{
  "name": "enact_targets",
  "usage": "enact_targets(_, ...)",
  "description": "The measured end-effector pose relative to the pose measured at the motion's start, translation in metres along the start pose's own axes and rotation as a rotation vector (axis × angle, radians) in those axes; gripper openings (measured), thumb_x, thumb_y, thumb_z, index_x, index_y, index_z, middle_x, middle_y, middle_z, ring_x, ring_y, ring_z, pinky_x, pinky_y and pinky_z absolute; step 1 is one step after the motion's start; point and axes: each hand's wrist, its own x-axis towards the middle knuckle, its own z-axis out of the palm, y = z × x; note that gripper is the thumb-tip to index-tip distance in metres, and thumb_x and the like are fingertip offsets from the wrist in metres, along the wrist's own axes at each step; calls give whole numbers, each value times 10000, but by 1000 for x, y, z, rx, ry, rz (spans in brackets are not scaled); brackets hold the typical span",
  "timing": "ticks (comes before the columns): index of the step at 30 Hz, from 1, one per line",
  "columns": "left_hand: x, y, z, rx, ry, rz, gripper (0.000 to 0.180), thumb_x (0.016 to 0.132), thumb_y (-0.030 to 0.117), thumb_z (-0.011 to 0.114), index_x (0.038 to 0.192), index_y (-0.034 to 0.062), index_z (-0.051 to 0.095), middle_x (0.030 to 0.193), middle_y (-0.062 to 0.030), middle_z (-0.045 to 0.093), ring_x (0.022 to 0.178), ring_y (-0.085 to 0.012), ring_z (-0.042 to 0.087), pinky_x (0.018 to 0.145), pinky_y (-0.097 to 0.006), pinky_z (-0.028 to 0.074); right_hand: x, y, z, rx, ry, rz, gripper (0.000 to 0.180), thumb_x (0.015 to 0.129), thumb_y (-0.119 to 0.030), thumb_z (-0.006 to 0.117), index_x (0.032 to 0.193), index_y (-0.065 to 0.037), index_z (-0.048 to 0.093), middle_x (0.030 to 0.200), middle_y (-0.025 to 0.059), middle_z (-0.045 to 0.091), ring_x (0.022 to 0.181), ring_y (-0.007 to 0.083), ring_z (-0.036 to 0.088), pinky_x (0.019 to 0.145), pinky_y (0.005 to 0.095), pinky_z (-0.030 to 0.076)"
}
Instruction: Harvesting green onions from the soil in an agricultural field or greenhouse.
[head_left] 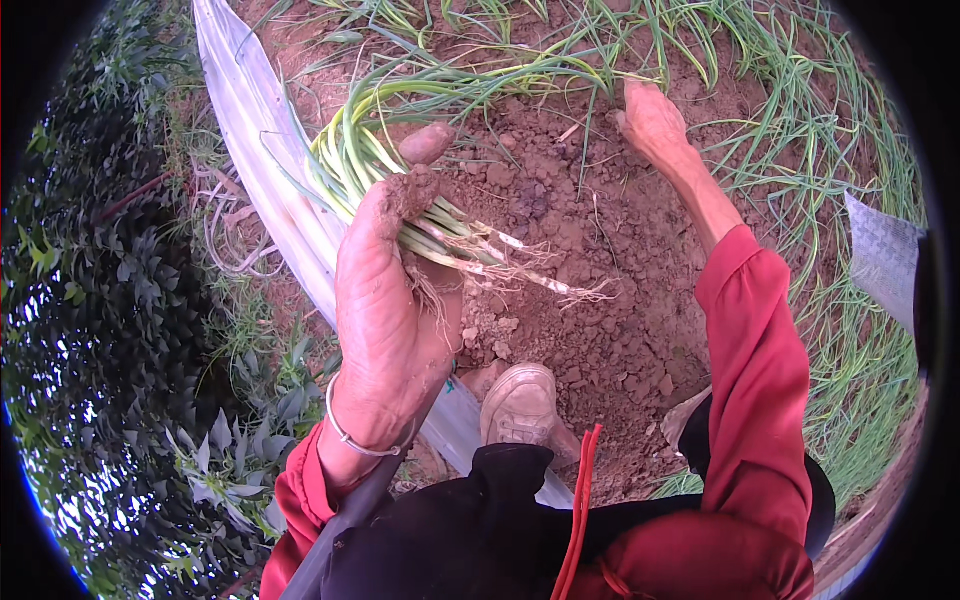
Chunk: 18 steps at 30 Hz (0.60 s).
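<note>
My left hand (385,300), smeared with soil, grips a bunch of green onions (400,150) near their white bases. Their pale roots (540,275) stick out to the right and the green leaves arch up and away. My right hand (652,122) reaches further out, fingers pressed into the loose reddish-brown soil (600,330) at the base of a standing green onion plant (590,60). Both forearms wear red sleeves, and a thin silver bangle (350,435) circles my left wrist.
A long strip of whitish plastic sheet (260,130) runs diagonally along the bed's left edge. Dark leafy shrubs (120,300) fill the left side. More green onion plants (810,150) grow at the right. My soiled shoe (518,405) stands on the dug earth.
</note>
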Motion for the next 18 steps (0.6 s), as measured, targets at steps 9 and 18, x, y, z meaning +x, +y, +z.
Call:
enact_targets(9,0,-4,9,-4,36,7,278,892,110,482,1147,10,524,912,-27,612,751,-99,572,656,-245,476,18,-86,31,635,-85,319,280,763,-219,565,938,-3,599,976,239,597,939,366,576,810,433,449)
enact_targets(18,7,-11,6,38,54,-3,252,862,54,533,1110,19,497,954,-74,580,804,-136,572,672,-280,504,-24,-88,-20,983,-172,203,386,813,-296,613,1064,-5,588,823,77,636,682,136,580,614,286,450)
